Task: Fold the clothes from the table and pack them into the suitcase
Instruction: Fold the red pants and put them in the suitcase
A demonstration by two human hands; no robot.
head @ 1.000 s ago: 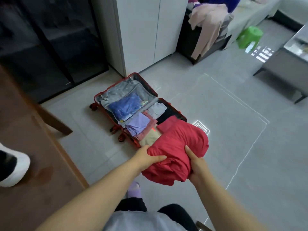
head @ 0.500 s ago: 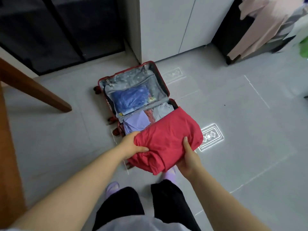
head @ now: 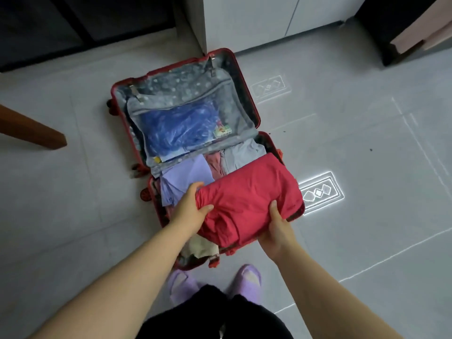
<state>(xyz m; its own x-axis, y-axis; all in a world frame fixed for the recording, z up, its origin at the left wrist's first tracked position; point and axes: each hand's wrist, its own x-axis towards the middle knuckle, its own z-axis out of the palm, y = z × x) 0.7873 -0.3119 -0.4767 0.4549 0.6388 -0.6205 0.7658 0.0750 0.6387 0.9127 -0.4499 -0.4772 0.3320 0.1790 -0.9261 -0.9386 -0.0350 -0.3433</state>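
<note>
A red suitcase [head: 247,77] lies open on the floor, straight below me. A folded red garment [head: 252,194] sits over the near half of the case, on the right side. My left hand [head: 189,207] grips its left edge and my right hand [head: 277,228] grips its near right corner. Under and beside it lie a folded lilac garment [head: 186,177], a pink one [head: 214,162], a grey one [head: 241,154] and a cream one [head: 200,247]. The far half holds a blue garment [head: 176,129] behind a mesh cover.
A wooden table leg [head: 31,130] slants in from the left. A white cabinet [head: 256,18] stands just beyond the suitcase, with a dark unit [head: 381,28] at the upper right. My feet in purple slippers [head: 245,278] stand at the case's near edge. Grey tiled floor spreads to the right.
I have stepped closer, so the suitcase now lies right below me. Both hands have brought the red garment down over the near half of the case, still gripping it.
</note>
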